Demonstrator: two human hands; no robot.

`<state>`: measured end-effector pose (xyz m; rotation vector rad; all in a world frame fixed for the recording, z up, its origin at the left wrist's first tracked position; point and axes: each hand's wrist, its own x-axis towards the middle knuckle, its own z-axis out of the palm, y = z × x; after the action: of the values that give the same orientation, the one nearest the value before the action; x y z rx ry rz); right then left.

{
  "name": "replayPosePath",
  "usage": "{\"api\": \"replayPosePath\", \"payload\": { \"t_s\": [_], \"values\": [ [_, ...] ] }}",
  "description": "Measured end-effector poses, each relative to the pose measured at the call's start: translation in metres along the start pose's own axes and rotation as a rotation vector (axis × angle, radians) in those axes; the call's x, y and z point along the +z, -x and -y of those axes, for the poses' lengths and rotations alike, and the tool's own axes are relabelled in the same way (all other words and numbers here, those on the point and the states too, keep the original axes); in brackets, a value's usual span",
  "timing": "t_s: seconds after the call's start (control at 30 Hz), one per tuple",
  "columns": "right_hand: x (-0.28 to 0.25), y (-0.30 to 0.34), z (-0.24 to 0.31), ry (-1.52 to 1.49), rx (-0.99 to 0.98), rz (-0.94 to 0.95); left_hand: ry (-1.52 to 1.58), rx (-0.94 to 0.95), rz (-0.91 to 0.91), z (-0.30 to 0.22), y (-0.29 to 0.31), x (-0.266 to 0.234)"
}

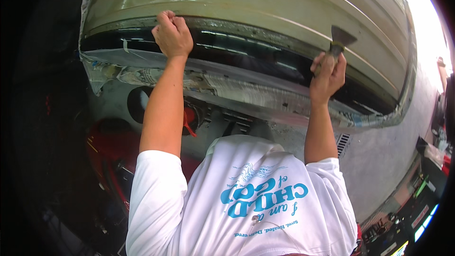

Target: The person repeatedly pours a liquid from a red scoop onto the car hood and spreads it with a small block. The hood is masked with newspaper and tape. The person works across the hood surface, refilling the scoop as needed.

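My right hand (328,75) grips the handle of a scraper (342,37), its flared dark blade pointing up and away over the panel. My left hand (173,35) is closed, fingers curled, at the seam along the panel's near edge; whether something is between the fingers is hidden. Both hands are above a large olive-tan ribbed panel (265,0), which looks like a vehicle roof. A dull greyish strip (232,24) runs along its near side, with a glossy black band (246,50) below it.
Newspaper masking (227,87) hangs along the panel's near edge. Below on the left are a red machine-like object (111,147) and a round red-and-black item (190,114). A floor drain grate (343,143) lies at right, and a cluttered bench (417,199) stands farther right.
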<state>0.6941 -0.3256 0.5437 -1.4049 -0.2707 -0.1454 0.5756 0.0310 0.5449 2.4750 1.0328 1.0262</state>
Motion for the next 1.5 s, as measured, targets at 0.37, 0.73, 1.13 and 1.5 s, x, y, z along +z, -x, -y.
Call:
{"api": "replayPosePath", "payload": {
  "t_s": [0.37, 0.73, 1.13, 1.5],
  "values": [
    [-0.049, 0.027, 0.046, 0.313, 0.161, 0.087, 0.02, 0.032, -0.057, 0.001, 0.005, -0.002],
    [-0.028, 0.006, 0.048, 1.01, -0.431, 0.443, -0.029, 0.018, -0.08, 0.021, -0.001, 0.013],
    [-0.024, -0.002, 0.025, 1.206, -0.565, 0.472, -0.027, 0.053, -0.158, -0.002, 0.006, -0.001],
    [-0.028, -0.003, 0.021, 1.232, -0.625, 0.457, 0.024, -0.001, -0.127, -0.009, 0.005, -0.004]
  ]
}}
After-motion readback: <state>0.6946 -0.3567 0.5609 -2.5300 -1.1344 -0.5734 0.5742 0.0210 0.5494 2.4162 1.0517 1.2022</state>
